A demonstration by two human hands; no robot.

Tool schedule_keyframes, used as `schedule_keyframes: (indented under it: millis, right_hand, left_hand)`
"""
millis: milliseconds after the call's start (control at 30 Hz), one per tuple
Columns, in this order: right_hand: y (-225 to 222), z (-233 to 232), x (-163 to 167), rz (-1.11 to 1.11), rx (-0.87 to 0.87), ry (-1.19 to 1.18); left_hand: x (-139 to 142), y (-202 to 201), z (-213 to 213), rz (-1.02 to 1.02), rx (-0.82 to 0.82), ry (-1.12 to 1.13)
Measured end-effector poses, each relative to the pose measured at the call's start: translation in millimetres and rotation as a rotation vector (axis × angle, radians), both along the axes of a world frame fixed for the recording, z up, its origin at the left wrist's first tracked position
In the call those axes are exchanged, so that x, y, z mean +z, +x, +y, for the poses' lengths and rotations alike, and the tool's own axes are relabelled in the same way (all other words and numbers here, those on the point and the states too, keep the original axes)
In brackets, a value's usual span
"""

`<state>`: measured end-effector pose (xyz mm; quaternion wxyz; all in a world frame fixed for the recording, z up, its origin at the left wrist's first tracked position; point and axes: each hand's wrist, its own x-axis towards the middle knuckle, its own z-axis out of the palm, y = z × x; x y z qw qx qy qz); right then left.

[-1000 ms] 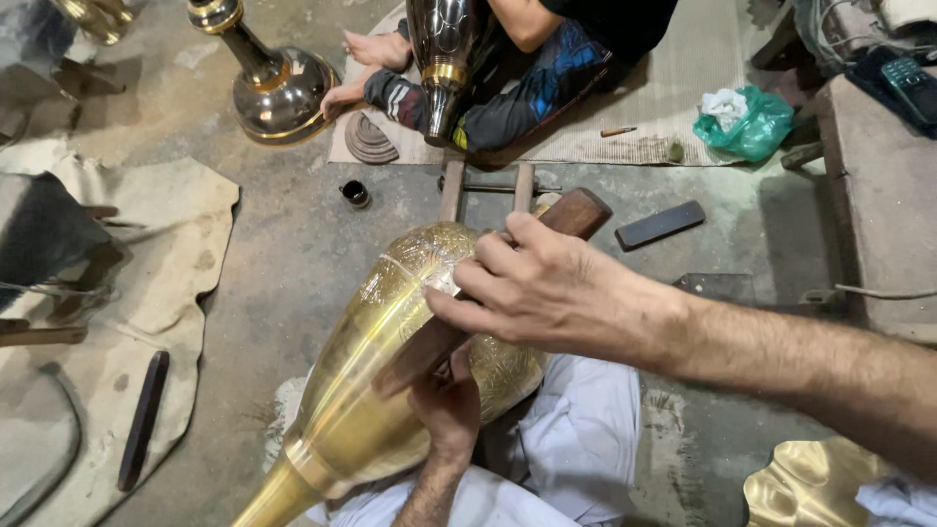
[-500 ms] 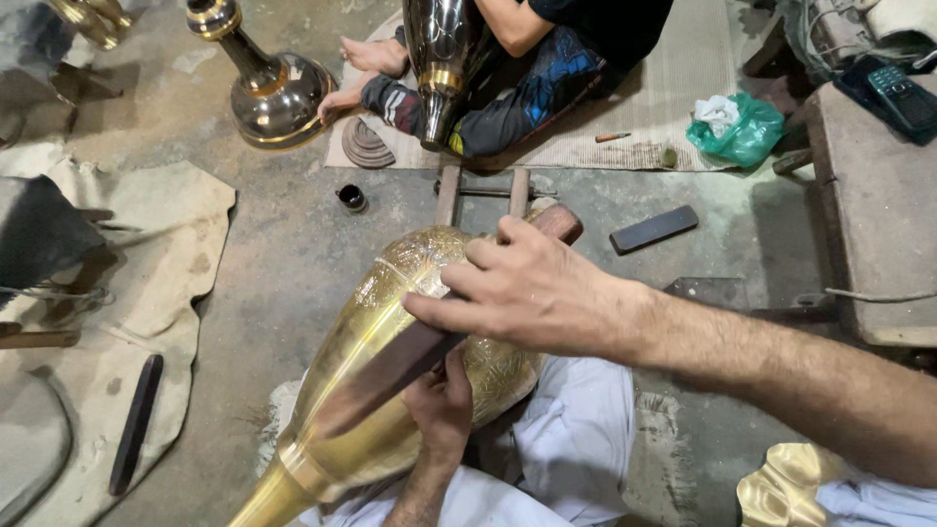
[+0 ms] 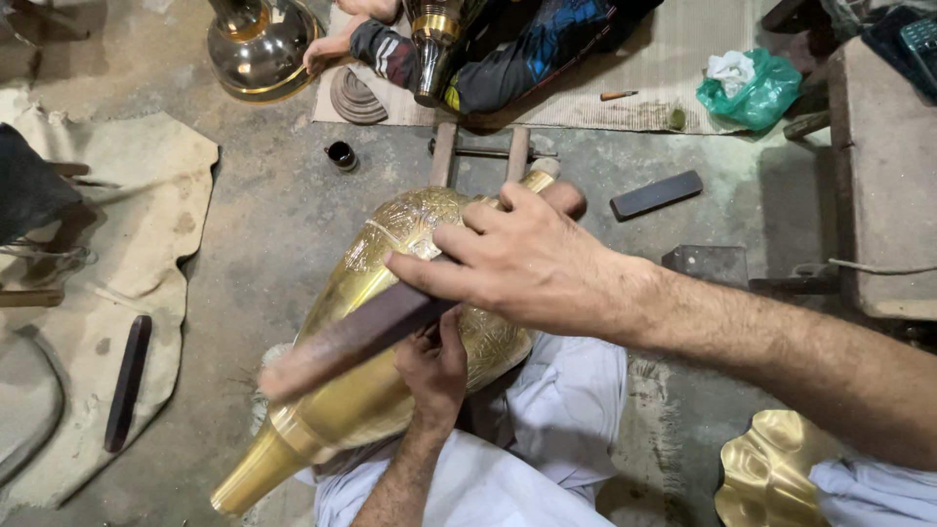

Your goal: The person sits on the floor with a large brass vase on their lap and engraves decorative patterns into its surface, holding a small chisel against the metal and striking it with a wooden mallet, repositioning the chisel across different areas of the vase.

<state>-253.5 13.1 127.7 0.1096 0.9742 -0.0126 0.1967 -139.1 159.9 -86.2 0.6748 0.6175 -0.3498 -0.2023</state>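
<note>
Far to your left a pale cloth point(image 3: 146, 195) covers the concrete floor point(image 3: 264, 234), with a dark flat bar point(image 3: 128, 383) lying on its near edge. Just right of that begins the brass vase point(image 3: 390, 322): it lies on its side across your lap, narrow neck pointing down-left toward the floor, and the wide engraved belly rising toward a wooden stand point(image 3: 478, 151) beyond it.

Your left hand point(image 3: 434, 366) comes up from below, forearm nearly vertical, and cups the underside of the belly; its fingers press flat against the metal, bracing rather than closing around anything. Across the vase slants a dark wooden stick point(image 3: 351, 337), its lower left end blurred, its upper end hidden under your other hand.

Your right hand point(image 3: 517, 259) reaches in from the right, forearm stretched long and level, wrist slightly bent, knuckles up. Its fingers are curled tight over the stick, the forefinger laid along it, pinning it against the vase's engraved surface.

Further right on the floor lie a dark flat stone point(image 3: 657, 194) and a small metal block point(image 3: 705, 263). A green plastic bag point(image 3: 750, 88) sits on the mat point(image 3: 625, 59) at the top, where another person's arm point(image 3: 390, 54) holds a dark polished vessel point(image 3: 434, 44). A scalloped brass piece point(image 3: 766, 473) sits at your lower right.
</note>
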Motion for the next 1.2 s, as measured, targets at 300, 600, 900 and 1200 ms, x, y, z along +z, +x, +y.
schedule_keyframes:
  millis: [300, 600, 900, 1200]
  right_hand:
    - [-7, -15, 7, 0.015, -0.026, 0.318]
    - [-6, -16, 7, 0.089, -0.112, 0.443]
    - [2, -8, 7, 0.140, -0.108, 0.190]
    - [3, -10, 11, 0.238, -0.045, -0.064]
  left_hand:
    - [12, -1, -6, -0.103, 0.020, -0.019]
    - [23, 1, -3, -0.097, 0.008, 0.019]
    - [17, 3, -4, -0.110, -0.007, -0.036]
    - [-8, 2, 0, -0.099, 0.008, -0.031]
